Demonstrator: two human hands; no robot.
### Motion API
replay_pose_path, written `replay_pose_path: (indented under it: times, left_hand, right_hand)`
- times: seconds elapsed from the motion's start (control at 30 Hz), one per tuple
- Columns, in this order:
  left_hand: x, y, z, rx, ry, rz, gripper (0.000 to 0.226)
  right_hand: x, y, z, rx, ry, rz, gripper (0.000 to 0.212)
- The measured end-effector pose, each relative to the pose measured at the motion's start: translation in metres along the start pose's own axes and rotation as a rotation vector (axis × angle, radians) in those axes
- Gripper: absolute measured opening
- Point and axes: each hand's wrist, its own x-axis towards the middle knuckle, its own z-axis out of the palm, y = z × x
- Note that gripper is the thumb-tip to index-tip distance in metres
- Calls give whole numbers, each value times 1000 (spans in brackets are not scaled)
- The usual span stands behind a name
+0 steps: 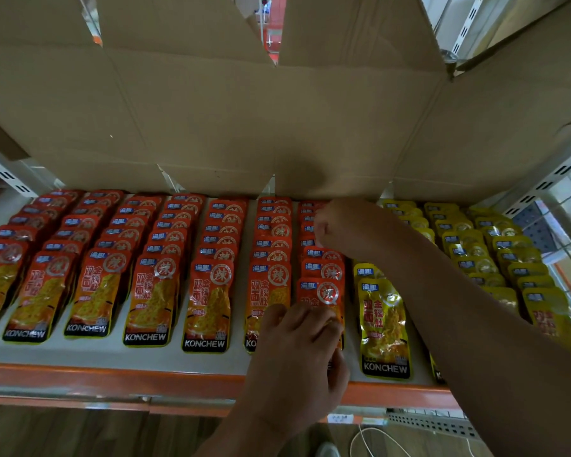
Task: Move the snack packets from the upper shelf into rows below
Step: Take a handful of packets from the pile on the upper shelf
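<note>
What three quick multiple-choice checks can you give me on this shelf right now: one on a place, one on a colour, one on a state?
1. Where is the left hand?
A. At the front of the rightmost red row
B. On the cardboard above
C. At the front of the leftmost row

2. What colour are the packets to the right of both hands?
A. Green
B. Yellow
C. Blue

3. How are the fingers of the right hand?
A. Spread flat
B. Curled
C. Out of view

Answers:
1 A, its fingers curl on the front red packet of that row.
2 B, the yellow packets start right beside that row.
3 B, the hand is bunched like a fist at the back of the same row.
</note>
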Motion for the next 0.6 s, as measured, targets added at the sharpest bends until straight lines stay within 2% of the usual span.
replay_pose_path:
  times: [0.2,0.6]
  left_hand:
    - [0,0,0,-4,4,-2,24]
    - [0,1,2,-3,6,1,23]
  right_hand:
    - [-1,-2,5,-6,58,26,17]
    - [-4,-7,1,-71,49,47,6]
